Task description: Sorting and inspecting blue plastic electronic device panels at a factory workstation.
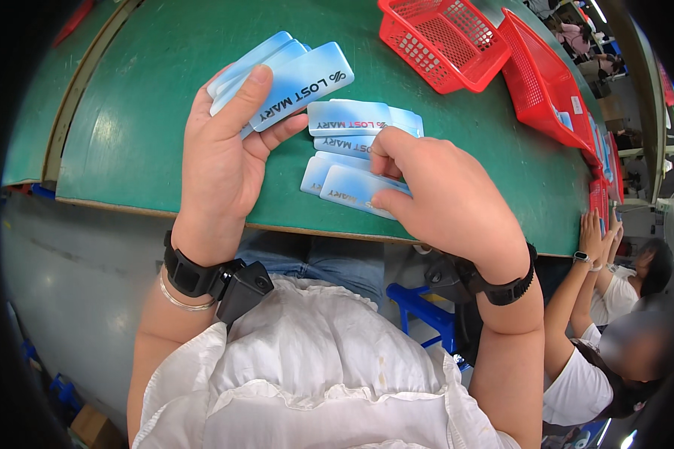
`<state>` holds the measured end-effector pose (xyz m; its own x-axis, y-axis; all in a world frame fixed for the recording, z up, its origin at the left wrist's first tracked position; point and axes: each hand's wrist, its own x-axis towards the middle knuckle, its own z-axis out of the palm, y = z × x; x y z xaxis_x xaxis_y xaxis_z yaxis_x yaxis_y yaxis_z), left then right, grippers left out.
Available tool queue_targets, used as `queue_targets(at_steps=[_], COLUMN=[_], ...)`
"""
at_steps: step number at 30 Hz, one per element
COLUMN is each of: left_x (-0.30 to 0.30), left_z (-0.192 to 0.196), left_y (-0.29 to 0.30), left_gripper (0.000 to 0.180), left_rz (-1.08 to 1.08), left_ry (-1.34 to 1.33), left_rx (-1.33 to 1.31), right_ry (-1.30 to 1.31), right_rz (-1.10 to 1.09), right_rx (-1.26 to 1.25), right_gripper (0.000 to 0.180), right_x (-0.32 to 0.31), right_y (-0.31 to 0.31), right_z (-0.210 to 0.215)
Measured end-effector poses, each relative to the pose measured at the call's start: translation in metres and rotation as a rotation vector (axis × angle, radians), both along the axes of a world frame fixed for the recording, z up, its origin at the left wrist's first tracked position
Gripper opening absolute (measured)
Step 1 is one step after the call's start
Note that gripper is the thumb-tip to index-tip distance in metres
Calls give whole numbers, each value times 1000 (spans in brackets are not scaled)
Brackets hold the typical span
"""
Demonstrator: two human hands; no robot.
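My left hand (228, 142) is closed on several flat, rounded blue-and-white panels (307, 88), fanned out above the table with the thumb on top. Dark lettering runs along the front one. Just to the right, more such panels lie overlapping on the green table (157, 105). One of them, a printed panel (348, 118), rests at the far side of this group. My right hand (449, 198) reaches over the group with curled fingers. Its thumb and fingers close around the right end of the nearest panel (352, 187), and the hand covers part of that panel.
Beyond my right hand stand a red perforated basket (445, 45) and a second red basket (543, 82) with some blue pieces in it. Farther right, a co-worker's hands (595, 232) are at the table edge. A blue stool (427, 310) is below the table.
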<state>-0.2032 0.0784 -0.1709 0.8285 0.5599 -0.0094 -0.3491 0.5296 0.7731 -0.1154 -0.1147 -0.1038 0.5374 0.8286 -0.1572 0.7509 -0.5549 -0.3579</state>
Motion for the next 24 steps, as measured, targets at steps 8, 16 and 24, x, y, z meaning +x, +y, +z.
queue_targets(at_steps=[8, 16, 24], left_x=[-3, -1, -1], left_z=[-1, 1, 0], left_y=[-5, -7, -6], left_gripper=[43, 44, 45], left_rz=[134, 102, 116], left_ry=[2, 2, 20], left_rx=[3, 17, 20], right_ry=[-113, -168, 8], right_rz=[-23, 132, 35], right_rx=[145, 96, -418], right_gripper=[28, 55, 60], right_x=[19, 54, 61], right_y=[10, 19, 57], right_z=[-4, -15, 13])
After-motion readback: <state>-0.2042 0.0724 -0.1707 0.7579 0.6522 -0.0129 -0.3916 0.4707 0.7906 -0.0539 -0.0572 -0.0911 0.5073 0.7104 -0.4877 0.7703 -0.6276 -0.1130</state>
